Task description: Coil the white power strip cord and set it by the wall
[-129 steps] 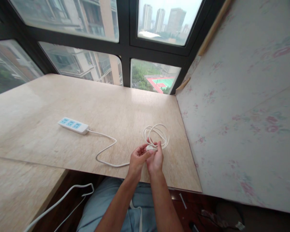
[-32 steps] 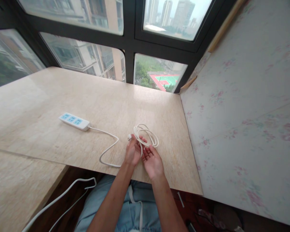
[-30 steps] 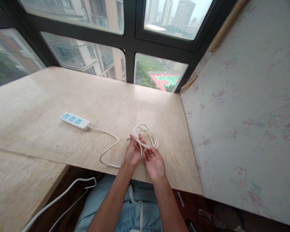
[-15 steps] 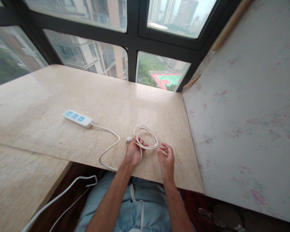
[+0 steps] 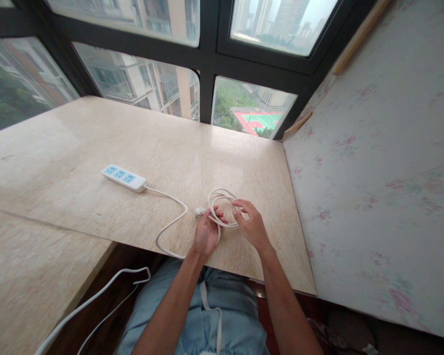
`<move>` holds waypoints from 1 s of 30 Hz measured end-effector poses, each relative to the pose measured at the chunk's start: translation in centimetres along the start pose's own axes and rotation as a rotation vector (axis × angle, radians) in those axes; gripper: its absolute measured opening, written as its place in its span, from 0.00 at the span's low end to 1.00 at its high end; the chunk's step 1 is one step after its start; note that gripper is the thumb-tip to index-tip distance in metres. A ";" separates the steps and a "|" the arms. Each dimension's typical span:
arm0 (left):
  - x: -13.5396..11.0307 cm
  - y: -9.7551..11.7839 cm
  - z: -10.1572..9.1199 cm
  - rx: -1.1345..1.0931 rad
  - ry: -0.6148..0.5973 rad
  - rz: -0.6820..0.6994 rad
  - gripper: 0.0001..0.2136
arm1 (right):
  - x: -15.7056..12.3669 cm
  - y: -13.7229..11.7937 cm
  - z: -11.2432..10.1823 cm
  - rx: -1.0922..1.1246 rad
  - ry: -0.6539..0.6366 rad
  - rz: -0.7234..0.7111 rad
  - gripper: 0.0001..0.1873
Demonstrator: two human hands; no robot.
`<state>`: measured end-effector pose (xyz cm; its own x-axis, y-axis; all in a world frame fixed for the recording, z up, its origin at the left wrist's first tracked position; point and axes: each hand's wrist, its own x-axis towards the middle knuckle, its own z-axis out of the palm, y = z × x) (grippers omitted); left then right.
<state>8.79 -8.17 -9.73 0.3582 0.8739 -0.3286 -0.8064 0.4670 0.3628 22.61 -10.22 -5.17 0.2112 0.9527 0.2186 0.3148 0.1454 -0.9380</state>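
Note:
A white power strip with blue sockets lies on the beige marble-look table. Its white cord curves across the table to a small coil near the front edge. My left hand is closed around the coil's near side, with the white plug sticking out just left of my fingers. My right hand rests on the coil's right side, fingers bent over the loops.
A flowered wall panel stands along the table's right edge. Dark-framed windows run behind the table. Another white cable hangs below the table's front edge, left of my lap.
My right hand, open and palm-up beside the coil a second ago, swung out to the right and now lies on the coil's right side. The left hand kept its hold.

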 end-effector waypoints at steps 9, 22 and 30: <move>-0.2 0.2 -0.3 -0.017 0.043 -0.075 0.13 | -1.9 -0.2 1.8 -0.027 -0.197 -0.034 0.25; -0.3 0.2 -0.4 -0.069 -0.011 -0.007 0.14 | -2.5 0.8 2.3 -0.215 -0.120 -0.085 0.10; -0.2 0.4 -0.9 -0.104 0.011 0.007 0.19 | -2.5 0.5 2.6 -0.025 0.140 -0.015 0.06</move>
<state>8.05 -8.27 -10.30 0.3481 0.8751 -0.3363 -0.8532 0.4443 0.2731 19.82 -11.81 -6.91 0.3327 0.9037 0.2695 0.3411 0.1511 -0.9278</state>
